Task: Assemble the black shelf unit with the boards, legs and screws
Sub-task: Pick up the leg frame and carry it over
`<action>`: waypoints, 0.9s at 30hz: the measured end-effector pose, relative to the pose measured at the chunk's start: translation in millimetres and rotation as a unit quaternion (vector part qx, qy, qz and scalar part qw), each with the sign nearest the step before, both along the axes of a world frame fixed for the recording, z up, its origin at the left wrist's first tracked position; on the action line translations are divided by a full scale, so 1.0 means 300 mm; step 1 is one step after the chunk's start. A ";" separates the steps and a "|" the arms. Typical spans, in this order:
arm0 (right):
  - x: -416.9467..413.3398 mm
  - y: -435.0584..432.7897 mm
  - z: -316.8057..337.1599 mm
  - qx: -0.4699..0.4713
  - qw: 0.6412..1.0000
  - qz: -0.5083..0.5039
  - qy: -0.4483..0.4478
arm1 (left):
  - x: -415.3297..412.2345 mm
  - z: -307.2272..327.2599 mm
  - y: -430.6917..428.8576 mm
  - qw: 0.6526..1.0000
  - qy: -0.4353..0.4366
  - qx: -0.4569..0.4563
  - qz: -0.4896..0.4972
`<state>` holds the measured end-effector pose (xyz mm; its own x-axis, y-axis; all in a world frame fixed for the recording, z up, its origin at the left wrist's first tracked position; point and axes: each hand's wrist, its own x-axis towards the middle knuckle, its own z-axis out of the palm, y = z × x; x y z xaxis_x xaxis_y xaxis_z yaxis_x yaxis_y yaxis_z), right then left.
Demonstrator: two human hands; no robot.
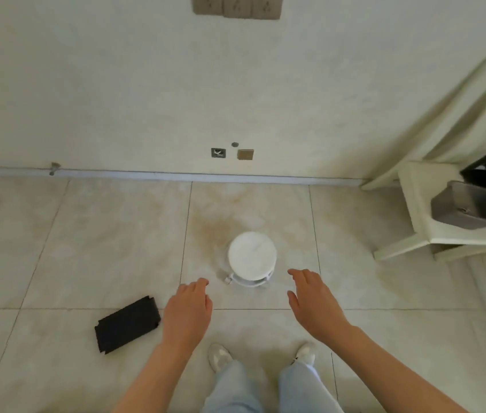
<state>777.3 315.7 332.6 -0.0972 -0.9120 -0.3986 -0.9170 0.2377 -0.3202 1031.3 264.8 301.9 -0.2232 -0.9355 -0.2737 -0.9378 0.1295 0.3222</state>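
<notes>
A flat black board (128,324) with notched corners lies on the tiled floor at the lower left. A small round white stand (252,259) with a disc top and ringed legs stands upright on the floor ahead of my feet. My left hand (188,308) hovers with relaxed fingers between the black board and the white stand, holding nothing. My right hand (314,299) is stretched forward just right of the stand, fingers straight, also empty. Neither hand touches anything. No legs or screws are visible.
The wall and its skirting (176,175) run across the back, with small plates (218,153) low on it. A pale chair (423,222) with a grey case (468,208) on its seat stands at the right, under a draped cloth (468,114). My shoes (219,356) are below.
</notes>
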 end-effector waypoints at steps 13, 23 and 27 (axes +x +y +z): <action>-0.810 0.500 0.026 -0.010 0.979 -0.198 0.045 | -1.046 0.035 0.124 0.968 0.022 -0.022 -0.247; -1.272 0.706 0.034 0.003 0.936 -0.350 0.046 | -1.684 0.051 0.163 0.938 0.039 -0.017 -0.344; -1.447 0.679 0.031 0.006 0.924 -0.379 0.049 | -1.918 0.067 0.119 0.927 0.034 -0.018 -0.374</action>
